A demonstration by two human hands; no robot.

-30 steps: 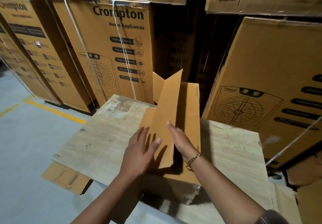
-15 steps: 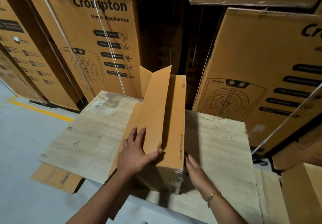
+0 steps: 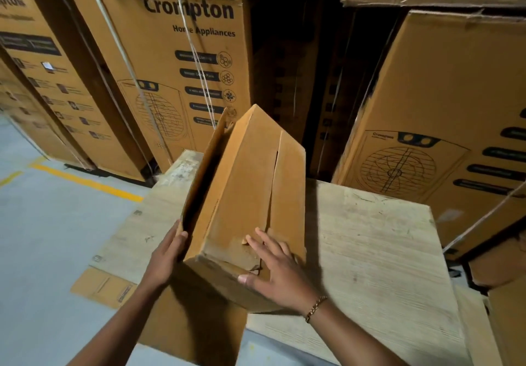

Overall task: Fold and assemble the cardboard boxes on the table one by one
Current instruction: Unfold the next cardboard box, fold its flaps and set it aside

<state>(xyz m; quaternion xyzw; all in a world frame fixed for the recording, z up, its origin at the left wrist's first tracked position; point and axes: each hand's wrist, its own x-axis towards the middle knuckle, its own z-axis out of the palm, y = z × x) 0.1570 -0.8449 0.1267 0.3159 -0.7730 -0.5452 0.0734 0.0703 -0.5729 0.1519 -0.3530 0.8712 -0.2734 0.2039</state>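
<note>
Person's arms are bare to the frame's edge. Right hand (image 3: 280, 274) sits just ahead of a gold-tone chain bracelet (image 3: 316, 307) (chunky links, loose at the wrist). Left hand (image 3: 165, 257), opp. the bracelet, is bare.

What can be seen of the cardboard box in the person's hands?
The cardboard box is plain brown, long and narrow, folded into shape. It tilts, far end raised, near end above the table. Two flaps meet along a seam on its upper face, with a gap; one flap at its left stands open. The near corner looks worn. The left hand grips the left flap; the right hand presses flat on the upper face.
</note>
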